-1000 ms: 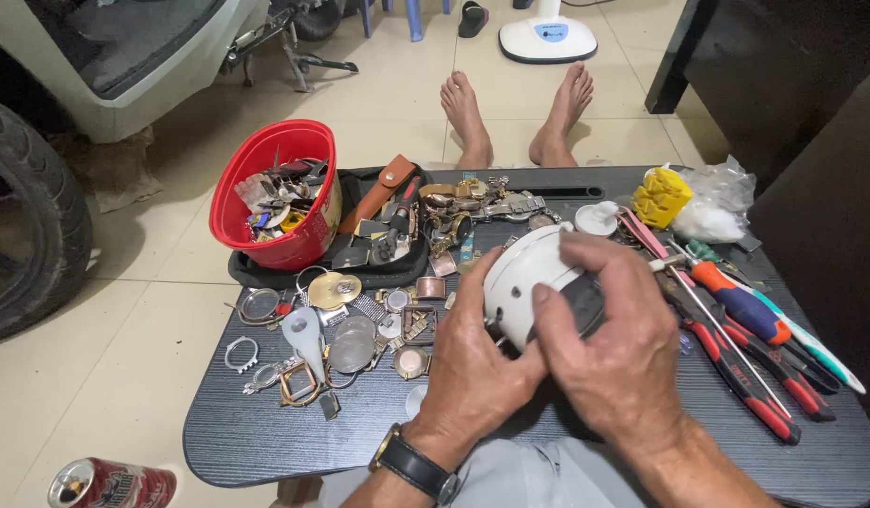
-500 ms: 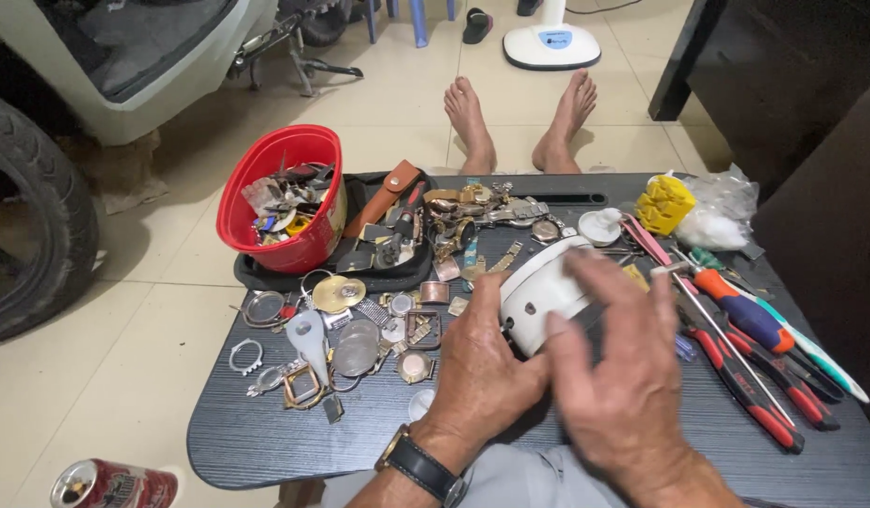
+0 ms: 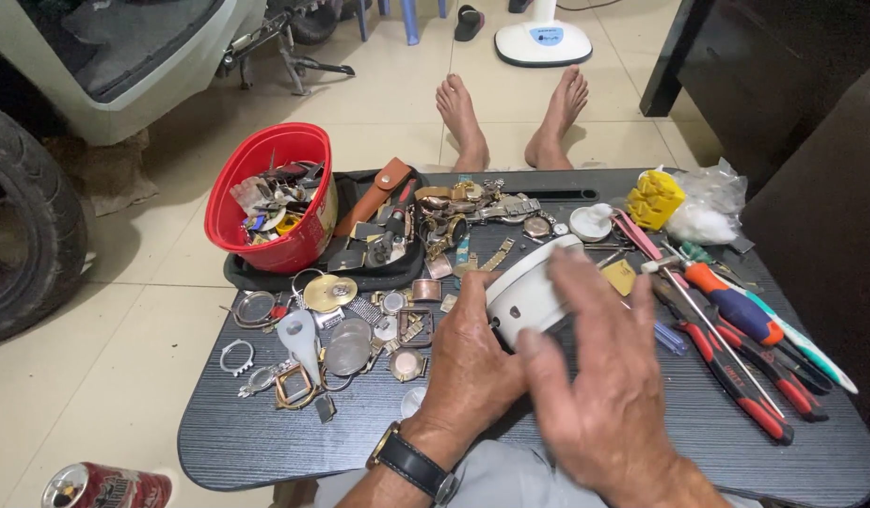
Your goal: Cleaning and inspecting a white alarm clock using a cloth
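centrally, left hand (image 3: 472, 362) grips a white round case (image 3: 527, 292) on the table (image 3: 265, 442), fingers clamped on its near edge. right hand (image 3: 599, 376) hovers over it, fingers spread, open. red bowl (image 3: 270, 198) at ten o'clock; screwdrivers (image 3: 736, 306) at three o'clock.

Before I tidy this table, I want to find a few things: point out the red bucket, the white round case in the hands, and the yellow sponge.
red bucket (image 3: 303, 246), head view, on its front outer wall.
white round case (image 3: 524, 296), head view, on its side wall.
yellow sponge (image 3: 653, 198), head view, on its top face.
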